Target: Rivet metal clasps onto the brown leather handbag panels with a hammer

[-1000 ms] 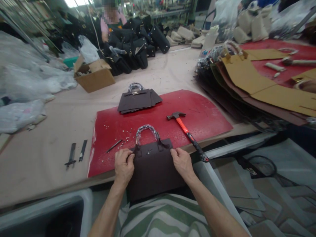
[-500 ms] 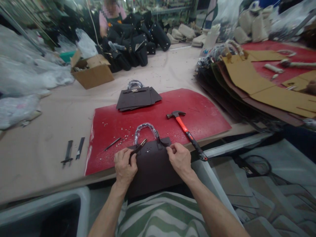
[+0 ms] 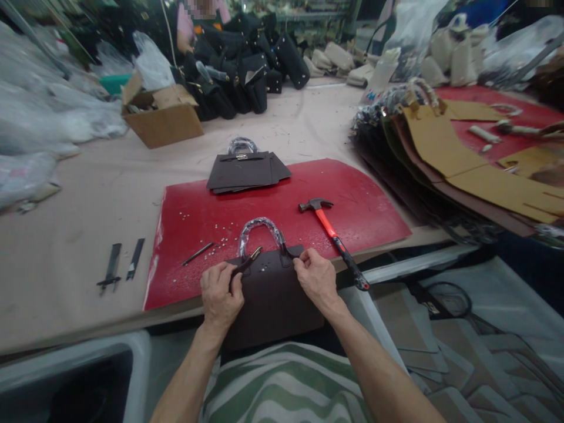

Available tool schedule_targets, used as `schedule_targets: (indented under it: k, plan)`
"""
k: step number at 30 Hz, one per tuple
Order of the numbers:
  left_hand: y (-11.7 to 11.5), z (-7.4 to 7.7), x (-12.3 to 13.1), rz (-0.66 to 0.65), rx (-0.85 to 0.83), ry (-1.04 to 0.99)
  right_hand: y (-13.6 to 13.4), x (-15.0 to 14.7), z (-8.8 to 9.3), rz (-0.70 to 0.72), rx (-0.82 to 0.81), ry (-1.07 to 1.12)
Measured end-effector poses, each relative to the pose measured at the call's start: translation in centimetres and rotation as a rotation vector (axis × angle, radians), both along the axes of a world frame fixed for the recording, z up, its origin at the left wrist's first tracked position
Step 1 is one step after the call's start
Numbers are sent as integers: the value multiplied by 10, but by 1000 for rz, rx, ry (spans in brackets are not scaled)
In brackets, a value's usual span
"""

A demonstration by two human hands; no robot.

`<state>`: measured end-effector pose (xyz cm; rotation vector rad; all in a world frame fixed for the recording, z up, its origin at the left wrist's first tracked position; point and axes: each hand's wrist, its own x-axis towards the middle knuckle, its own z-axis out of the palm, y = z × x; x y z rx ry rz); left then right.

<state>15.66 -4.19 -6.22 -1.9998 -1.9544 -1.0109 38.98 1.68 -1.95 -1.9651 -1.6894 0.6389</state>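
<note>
A dark brown handbag panel [image 3: 273, 299] lies at the near edge of a red mat [image 3: 282, 200], hanging over the table edge toward me. Its plastic-wrapped handle [image 3: 259, 230] arches upward. My left hand [image 3: 220, 294] pinches a thin dark strap with a metal tip [image 3: 247, 262] at the panel's upper left. At the upper right corner, by the handle's base, my right hand [image 3: 315, 279] is closed on the panel. Small rivets [image 3: 264, 269] lie on the panel between my hands.
A red-handled hammer [image 3: 332, 238] lies right of the panel. A stack of brown panels [image 3: 247, 170] sits further back on the mat; a thin tool [image 3: 197, 254] and scattered rivets lie on it. Black strips [image 3: 118, 267] lie left. A cardboard box [image 3: 161, 117] and tan pieces [image 3: 462, 158] stand around.
My left hand has lifted the strap so its metal tip points up toward the handle. My right hand has slid inward to the handle's right base. The view has shifted slightly.
</note>
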Motion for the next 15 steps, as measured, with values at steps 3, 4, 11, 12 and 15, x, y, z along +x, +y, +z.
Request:
schedule_targets:
  k: [3, 4, 11, 12, 15]
  plan:
    - [0, -1, -1, 0, 14, 3, 0, 1, -1, 12, 10, 12]
    - [-1, -1, -1, -2, 18, 1, -1, 0, -1, 15, 14, 13]
    - [2, -2, 1, -10, 50, 20, -3, -4, 2, 25, 20, -10]
    - [2, -3, 1, -7, 56, 34, -2, -5, 2, 27, 9, -10]
    - [0, -4, -4, 3, 62, 62, 4, -8, 2, 33, -33, -6]
